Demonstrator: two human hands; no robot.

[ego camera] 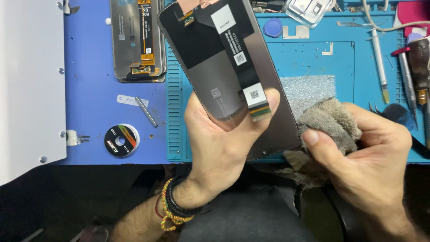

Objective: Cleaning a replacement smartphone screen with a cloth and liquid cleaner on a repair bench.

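Note:
My left hand (219, 148) grips a phone display panel (219, 58) from below, back side up, tilted toward the upper left. Its dark back carries white stickers and a flat flex cable, and my thumb presses on the cable's end. My right hand (363, 152) holds a grey-brown cloth (329, 118) bunched against the panel's lower right edge. Bracelets ring my left wrist.
A blue repair mat (313, 58) covers the bench. Another display panel (136, 40) lies at the upper left. A small wire spool (121, 140) and a metal pin (146, 112) sit left of the mat. Tweezers and screwdrivers (412, 76) lie at the right. A white board (31, 85) stands at far left.

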